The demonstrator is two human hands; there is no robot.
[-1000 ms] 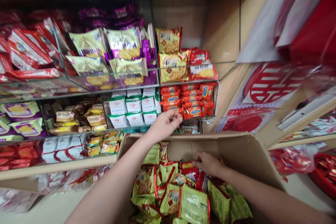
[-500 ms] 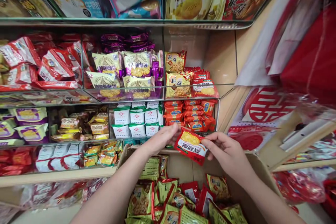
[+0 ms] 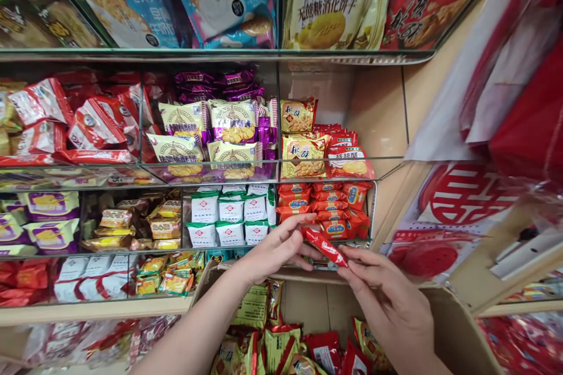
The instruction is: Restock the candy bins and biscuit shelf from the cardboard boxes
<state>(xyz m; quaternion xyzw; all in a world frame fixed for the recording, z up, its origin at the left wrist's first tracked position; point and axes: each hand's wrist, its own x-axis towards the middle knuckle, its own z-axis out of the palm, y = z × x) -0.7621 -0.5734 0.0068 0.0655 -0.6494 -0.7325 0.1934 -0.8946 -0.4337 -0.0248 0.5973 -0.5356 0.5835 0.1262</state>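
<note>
A small red snack packet [image 3: 326, 247] is seen nearly edge-on above an open cardboard box [image 3: 308, 290]. My right hand [image 3: 382, 290] pinches its right end between thumb and fingers. At the packet's left end, my left hand [image 3: 279, 249] has its fingers apart and close to it; whether they touch cannot be made out. Inside the box lie several gold packets [image 3: 281, 347] and red packets [image 3: 324, 350]. Just beyond the hands, orange-red packets [image 3: 329, 211] are stacked in a lower compartment.
Above them, a glass-fronted shelf holds gold packets [image 3: 303, 155] and red-and-white packets [image 3: 349, 161]. White-and-green packets [image 3: 231, 231] stand to the left. Large biscuit bags [image 3: 329, 9] fill the top shelf. Red and white plastic bags [image 3: 523, 70] hang at the right.
The red packet has turned from face-up to nearly edge-on. My left hand's fingers have spread, and my right hand has turned and moved slightly lower. The shelves appear lower in view.
</note>
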